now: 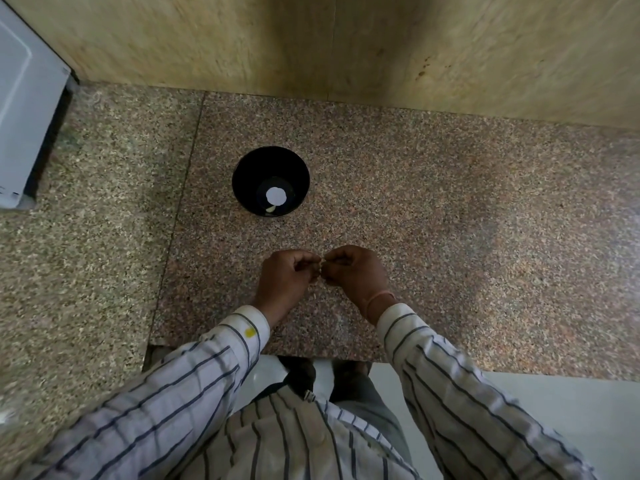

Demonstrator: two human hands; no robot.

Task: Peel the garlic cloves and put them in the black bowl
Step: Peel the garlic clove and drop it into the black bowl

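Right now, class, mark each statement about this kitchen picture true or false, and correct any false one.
1. The round black bowl stands on the speckled granite counter, beyond both hands. True.
2. The bowl is empty. False: one pale peeled garlic clove lies at its bottom.
3. The left hand and right hand pinch a small pale piece between their fingertips. True.
4. The right hand reaches into the bowl. False: it is apart from the bowl, nearer the person.
5. A pink band circles the left wrist. False: it is on the right wrist.
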